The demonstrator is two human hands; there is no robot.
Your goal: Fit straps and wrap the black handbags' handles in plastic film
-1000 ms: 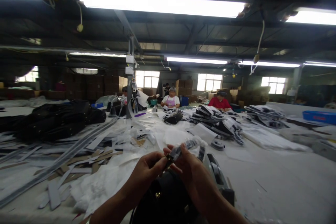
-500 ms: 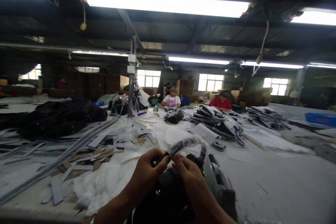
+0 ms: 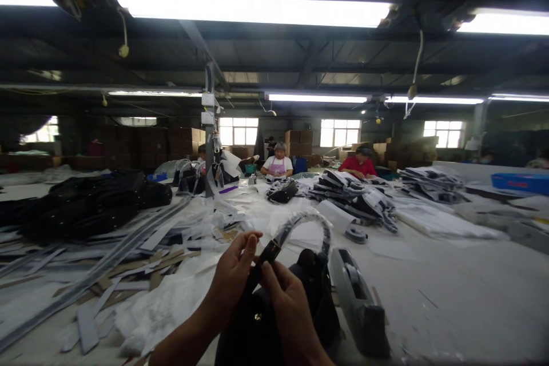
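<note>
A black handbag (image 3: 257, 329) with a small gold fitting stands in front of me at the table's near edge. Its arched handle (image 3: 302, 218) is wrapped in clear plastic, and a dark tab with metal joins it to the bag on the left. My right hand (image 3: 285, 291) pinches the handle's lower end with thumb and fingers, just below that tab. Left of the handle is my left hand (image 3: 234, 269), its thumb and forefinger apart with nothing visible between the tips; its other fingers are partly hidden. A grey tape dispenser (image 3: 358, 303) sits right beside the bag.
Cardboard and grey strips (image 3: 88, 320) and crumpled white wrapping (image 3: 156, 303) litter the left side. Black bags (image 3: 94, 203) are heaped at far left. Black-and-white pieces (image 3: 351, 191) lie stacked beyond. Co-workers sit across the table; a post (image 3: 209, 154) rises from it.
My left hand has come off the handle's end and shifted left, its fingers loosening. My right hand has moved down and left along the handle, uncovering the tab. The view has swung slightly right.
</note>
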